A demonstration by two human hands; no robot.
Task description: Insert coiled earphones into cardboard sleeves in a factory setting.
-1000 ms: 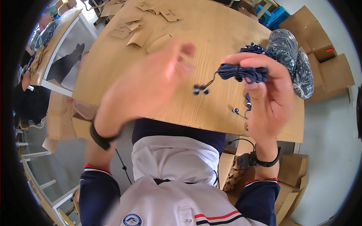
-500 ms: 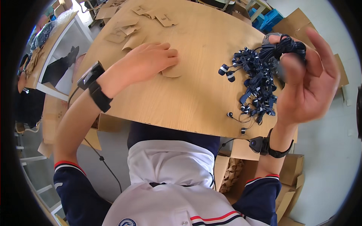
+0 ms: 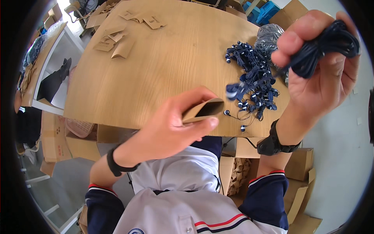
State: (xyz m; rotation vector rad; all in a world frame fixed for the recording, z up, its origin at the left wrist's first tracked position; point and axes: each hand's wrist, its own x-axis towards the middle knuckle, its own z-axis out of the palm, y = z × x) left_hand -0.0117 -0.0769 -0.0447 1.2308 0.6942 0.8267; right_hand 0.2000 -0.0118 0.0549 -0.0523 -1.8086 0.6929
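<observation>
My left hand [image 3: 165, 126] is closed around a small brown kraft-paper pouch [image 3: 193, 111] near the table's front edge. The pouch's mouth gapes toward the right, showing its dark inside. Raised over the right side, my right hand [image 3: 317, 84] grips a coiled pair of dark earphones [image 3: 331, 43] by its wound cable. The earbuds of that pair dangle to the left, blurred by motion, in front of the table. Below them lies a tangled pile of dark earphones [image 3: 249, 54] with white-ringed earbuds.
Several flat brown pouches [image 3: 124, 48] lie at the table's far left. A clear plastic bag [image 3: 269, 35] sits behind the earphone pile. Under the front edge stands a carton [image 3: 241, 177] with brown paper pieces inside. A pink basket [image 3: 80, 128] is below on the left.
My left hand has picked up a pouch from the table and brought it nearer, its mouth now open. My right hand has lifted the earphones away from the pile, up and to the right.
</observation>
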